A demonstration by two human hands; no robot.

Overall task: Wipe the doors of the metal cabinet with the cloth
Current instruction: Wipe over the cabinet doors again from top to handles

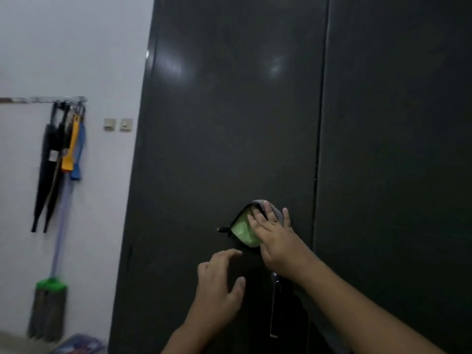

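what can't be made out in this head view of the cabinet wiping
cloth: head view, its right part lies under the right hand.
handle: head view, its top is behind the right forearm.
cabinet: head view, top and bottom cut off by the frame edges.
left hand: head view, blurred; whether it touches the cabinet cannot be told.

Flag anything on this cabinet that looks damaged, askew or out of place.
Nothing stands out. The right hand presses the cloth on the left door; it and the right door look shut and undented.
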